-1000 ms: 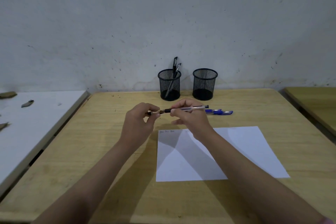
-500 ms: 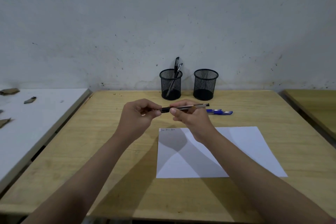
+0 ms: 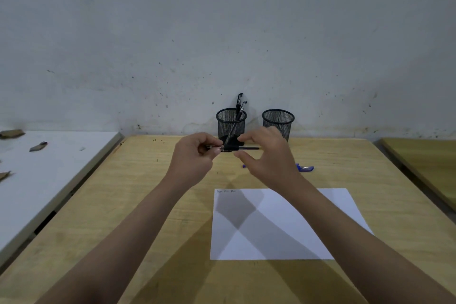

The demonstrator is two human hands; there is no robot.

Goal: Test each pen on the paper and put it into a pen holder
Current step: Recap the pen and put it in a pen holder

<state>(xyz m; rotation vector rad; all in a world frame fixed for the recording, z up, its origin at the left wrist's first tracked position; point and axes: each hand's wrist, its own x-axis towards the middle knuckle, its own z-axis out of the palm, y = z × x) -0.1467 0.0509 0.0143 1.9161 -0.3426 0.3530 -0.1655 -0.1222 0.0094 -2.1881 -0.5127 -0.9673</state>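
Left hand pinches a black pen level above the table, right hand spread loose at its other end, not gripping, with white paper toward the near edge and two mesh holders at the far edge.
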